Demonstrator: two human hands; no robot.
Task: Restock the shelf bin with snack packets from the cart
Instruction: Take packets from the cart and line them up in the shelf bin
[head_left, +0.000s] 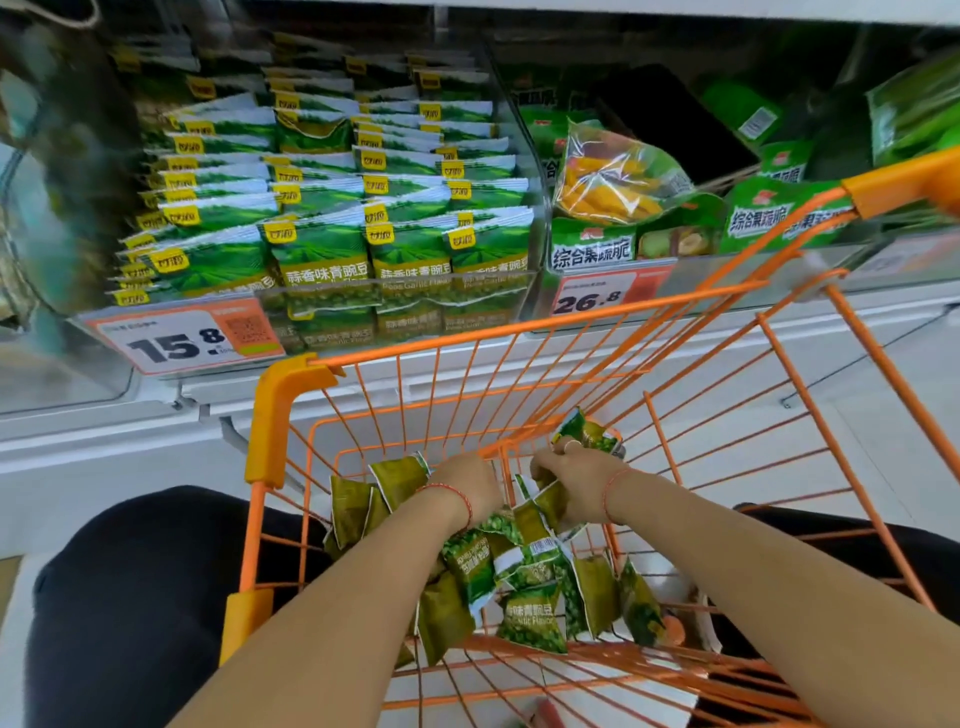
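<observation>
Several green snack packets (524, 582) lie heaped in the orange wire cart (280, 410) below me. My left hand (467, 486) reaches down into the heap, and its fingers are hidden among the packets. My right hand (571, 478) grips a bunch of packets, one packet (589, 432) sticking up above its fingers. Above the cart, the clear shelf bin (524, 291) holds rows of upright green pea packets (363, 208) nearly to its front wall.
A price tag reading 15.8 (182, 338) hangs under the bin. The neighbouring bin (769, 270) on the right holds other green and yellow snack bags, tagged 26.8 (592, 299). The white shelf ledge (104, 441) runs across behind the cart. My dark-clothed knees flank the cart.
</observation>
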